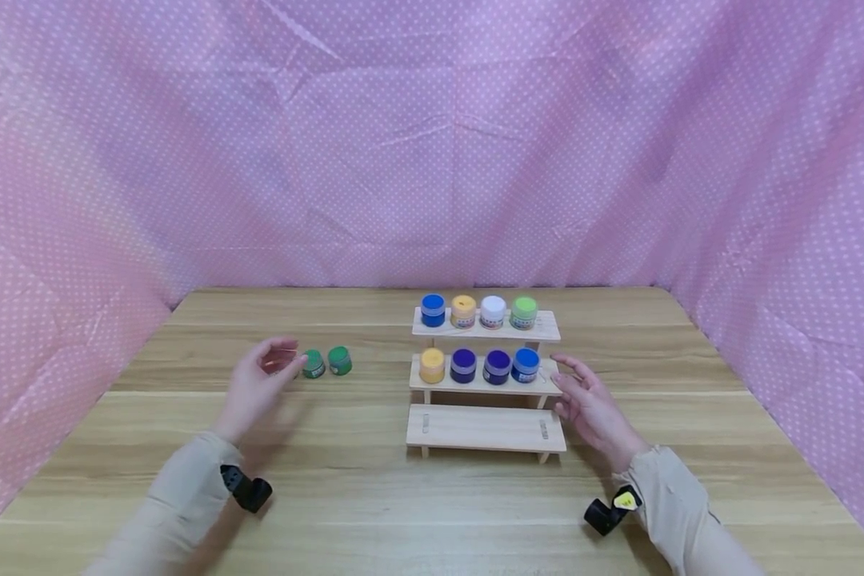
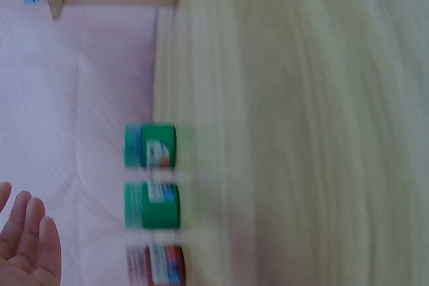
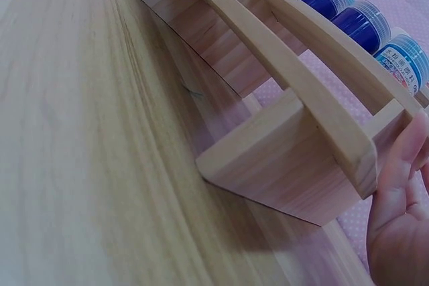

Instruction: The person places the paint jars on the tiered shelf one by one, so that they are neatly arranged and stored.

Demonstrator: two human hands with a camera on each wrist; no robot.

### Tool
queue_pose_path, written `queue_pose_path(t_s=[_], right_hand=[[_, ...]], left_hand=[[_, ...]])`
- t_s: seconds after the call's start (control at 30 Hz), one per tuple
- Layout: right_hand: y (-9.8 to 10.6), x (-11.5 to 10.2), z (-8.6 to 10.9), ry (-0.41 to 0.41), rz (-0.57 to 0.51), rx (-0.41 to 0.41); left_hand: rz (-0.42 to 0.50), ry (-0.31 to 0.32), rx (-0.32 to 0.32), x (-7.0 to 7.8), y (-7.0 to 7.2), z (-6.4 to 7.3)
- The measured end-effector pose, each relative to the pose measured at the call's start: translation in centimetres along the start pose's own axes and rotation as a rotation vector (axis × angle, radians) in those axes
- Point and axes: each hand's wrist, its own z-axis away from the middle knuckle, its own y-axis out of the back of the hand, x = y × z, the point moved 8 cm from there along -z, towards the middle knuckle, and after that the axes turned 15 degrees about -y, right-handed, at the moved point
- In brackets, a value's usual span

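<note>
My left hand (image 1: 254, 388) hovers above the left of the table, fingers loosely bent with nothing between them. Just right of it stand two green paint jars, a nearer one (image 1: 314, 365) and another (image 1: 340, 361). A reddish-brown jar (image 2: 157, 266) shows beside them in the left wrist view; the left hand hides it from the head view. At the right end of a three-tier wooden stand (image 1: 486, 428) is my right hand (image 1: 594, 412), its fingers relaxed beside the middle shelf. Whether they touch the wood I cannot tell.
On the middle shelf sit a yellow jar (image 1: 432, 366), two purple jars (image 1: 480, 366) and a blue jar (image 1: 526, 365). The top shelf bears blue (image 1: 433, 310), yellow (image 1: 463, 312), white (image 1: 493, 313) and light green (image 1: 524, 313) jars. A pink dotted cloth (image 1: 432, 160) surrounds the table.
</note>
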Motion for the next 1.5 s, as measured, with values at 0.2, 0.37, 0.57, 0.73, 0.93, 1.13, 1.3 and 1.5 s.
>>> queue_pose_path(t_s=[0.2,0.37,0.57,0.73,0.93,1.13,1.3,1.5], right_hand=[[-0.1,-0.3,0.0,-0.007,0.014,0.020],[0.0,-0.2,0.0,-0.004,0.008,0.011],[-0.2,-0.1,0.1,0.022,-0.021,-0.040],[-0.2,-0.1,0.1,0.028,-0.020,-0.043],[-0.2,-0.2,0.2,0.026,-0.020,-0.039],[-0.4,-0.3,0.1,0.014,-0.015,-0.027],[-0.5,-0.3,-0.1,-0.001,-0.008,-0.007],[-0.5,-0.5,-0.2,-0.009,-0.011,0.024]], left_hand=[[-0.007,0.073,-0.022,-1.8,1.5,0.1],[0.001,0.124,-0.057,-2.8,2.2,-0.1],[0.009,0.190,-0.106,-4.3,2.2,-0.1],[0.039,0.215,-0.160,-5.6,1.6,-0.2],[-0.012,0.235,-0.261,-6.9,1.0,-0.4],[0.005,0.216,-0.330,-7.6,0.7,-0.7],[-0.009,0.220,-0.399,-8.0,0.5,-1.0],[-0.043,0.213,-0.446,-8.3,0.2,-1.8]])
